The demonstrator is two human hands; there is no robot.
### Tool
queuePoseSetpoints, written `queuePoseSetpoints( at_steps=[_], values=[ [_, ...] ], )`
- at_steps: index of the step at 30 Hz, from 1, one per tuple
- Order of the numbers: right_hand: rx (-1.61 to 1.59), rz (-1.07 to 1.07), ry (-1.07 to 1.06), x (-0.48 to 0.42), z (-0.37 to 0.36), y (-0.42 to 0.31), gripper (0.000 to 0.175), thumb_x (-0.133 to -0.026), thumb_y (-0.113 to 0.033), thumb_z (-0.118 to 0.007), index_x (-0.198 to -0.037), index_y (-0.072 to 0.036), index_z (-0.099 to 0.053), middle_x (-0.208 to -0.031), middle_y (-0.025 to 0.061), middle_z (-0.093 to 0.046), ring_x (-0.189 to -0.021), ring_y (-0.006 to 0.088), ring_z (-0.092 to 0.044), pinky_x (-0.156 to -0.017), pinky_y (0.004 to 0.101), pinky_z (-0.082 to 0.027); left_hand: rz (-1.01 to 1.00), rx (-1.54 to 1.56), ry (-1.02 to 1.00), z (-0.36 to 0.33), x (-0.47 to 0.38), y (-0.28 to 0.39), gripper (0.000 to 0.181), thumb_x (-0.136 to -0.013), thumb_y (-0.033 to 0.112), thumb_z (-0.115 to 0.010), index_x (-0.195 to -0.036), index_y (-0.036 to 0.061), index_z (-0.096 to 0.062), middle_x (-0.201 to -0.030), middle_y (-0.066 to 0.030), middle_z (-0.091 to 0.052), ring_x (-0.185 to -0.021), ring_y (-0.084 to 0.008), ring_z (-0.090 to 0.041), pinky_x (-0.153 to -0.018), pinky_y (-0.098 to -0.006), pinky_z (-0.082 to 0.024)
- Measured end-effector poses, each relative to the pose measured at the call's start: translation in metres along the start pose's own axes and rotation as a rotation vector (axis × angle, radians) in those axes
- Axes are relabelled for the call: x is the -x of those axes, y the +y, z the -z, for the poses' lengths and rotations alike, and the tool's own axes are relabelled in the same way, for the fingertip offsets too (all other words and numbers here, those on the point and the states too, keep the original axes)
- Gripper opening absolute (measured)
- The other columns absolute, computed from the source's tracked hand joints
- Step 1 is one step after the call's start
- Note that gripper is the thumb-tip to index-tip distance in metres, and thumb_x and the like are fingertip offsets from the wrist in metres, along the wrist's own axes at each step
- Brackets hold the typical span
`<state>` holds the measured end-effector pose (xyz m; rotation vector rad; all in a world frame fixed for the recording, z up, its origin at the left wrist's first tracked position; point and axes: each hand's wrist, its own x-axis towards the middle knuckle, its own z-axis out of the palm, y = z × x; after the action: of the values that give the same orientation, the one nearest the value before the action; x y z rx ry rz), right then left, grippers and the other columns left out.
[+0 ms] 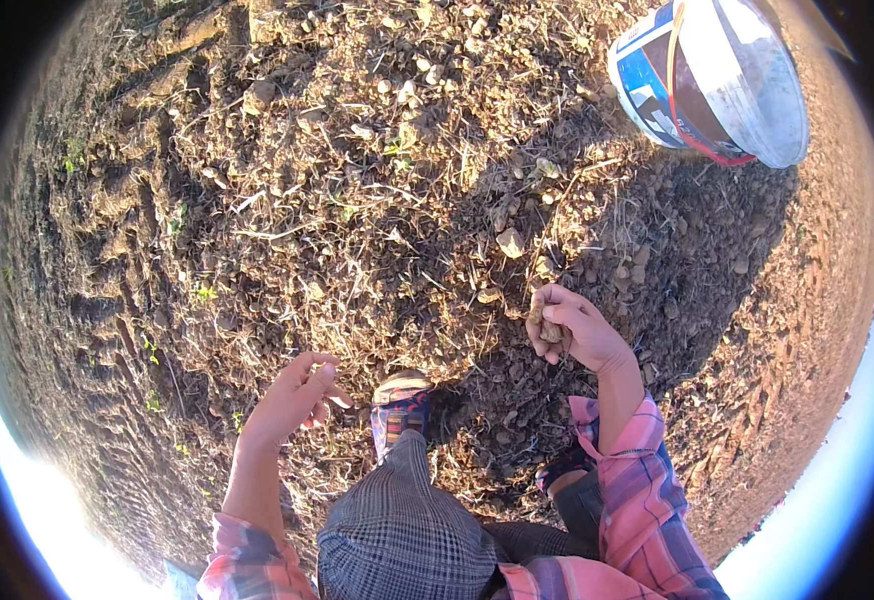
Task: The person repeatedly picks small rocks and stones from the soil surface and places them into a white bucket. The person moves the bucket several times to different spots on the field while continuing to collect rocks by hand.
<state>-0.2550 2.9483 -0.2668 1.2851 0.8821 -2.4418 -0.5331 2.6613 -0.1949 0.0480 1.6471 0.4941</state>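
Observation:
My right hand [575, 326] is closed around brown, soil-coloured lumps [551, 330]; whether they are clods or dug-up produce I cannot tell. It hovers over shaded, crumbly soil [519, 405]. My left hand [298, 397] is held above the ground left of my shoe, fingers loosely bent. A tiny pale spot shows by its thumb tip, and I cannot tell if that is a nail or something pinched. Beyond my right hand a pale, roundish lump [510, 243] lies on the soil.
A white plastic bucket [714, 75] with a blue and brown printed side and a red handle stands at the upper right. My patterned shoe [401, 409] and checked trouser knee [407, 517] are close below. Dry stalks [279, 232], small pale lumps [407, 91] and green sprouts [206, 293] dot the field.

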Motion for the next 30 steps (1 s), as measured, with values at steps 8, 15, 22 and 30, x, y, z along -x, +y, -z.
queuePoseSetpoints(
  at_steps=[8,15,22,30],
  values=[
    [-0.296,0.265,-0.444,0.002,-0.026,-0.021,0.051,-0.088,-0.048,-0.061,-0.109,-0.002,-0.058,-0.111,0.0307,-0.057,-0.085,0.0376,-0.068,-0.048,0.0318,-0.056,-0.284,0.919,-0.294,0.05,-0.042,0.013,0.018,-0.1,0.007,-0.042,-0.11,0.0029,-0.057,-0.098,-0.0097,-0.064,-0.069,-0.0128,-0.062,-0.047,-0.0206,-0.046],
    [-0.373,0.249,-0.417,-0.002,-0.073,-0.046,0.041,-0.099,-0.036,-0.042,-0.094,0.002,-0.057,-0.1,0.029,-0.059,-0.073,0.0331,-0.066,-0.04,0.0287,-0.05,-0.298,0.349,0.42,0.108,-0.114,0.071,0.027,-0.097,0.016,-0.055,-0.121,0.0052,-0.051,-0.076,0.0003,-0.054,-0.058,-0.0041,-0.046,-0.042,-0.0175,-0.033],
    [-0.145,0.229,-0.134,-0.027,-0.109,-0.052,0.028,-0.096,-0.028,-0.062,-0.11,-0.004,-0.061,-0.081,0.0083,-0.06,-0.063,0.0136,-0.056,-0.046,0.0217,-0.037,-0.41,0.912,-0.388,0.058,-0.071,0.085,0.023,-0.099,0.018,-0.055,-0.115,0.0011,-0.055,-0.089,-0.0025,-0.058,-0.063,-0.0063,-0.048,-0.044,-0.0155,-0.038],
    [0.652,0.334,-0.108,-0.021,-0.092,-0.062,0.03,-0.087,-0.025,-0.069,-0.11,-0.006,-0.069,-0.09,0.0114,-0.07,-0.079,0.0167,-0.065,-0.075,0.0312,-0.051,-0.232,0.511,-0.475,-0.05,-0.026,0.141,0.023,-0.097,0.022,-0.061,-0.113,0.0051,-0.056,-0.083,-0.0032,-0.059,-0.061,-0.0093,-0.053,-0.039,-0.0175,-0.031]
  ],
)
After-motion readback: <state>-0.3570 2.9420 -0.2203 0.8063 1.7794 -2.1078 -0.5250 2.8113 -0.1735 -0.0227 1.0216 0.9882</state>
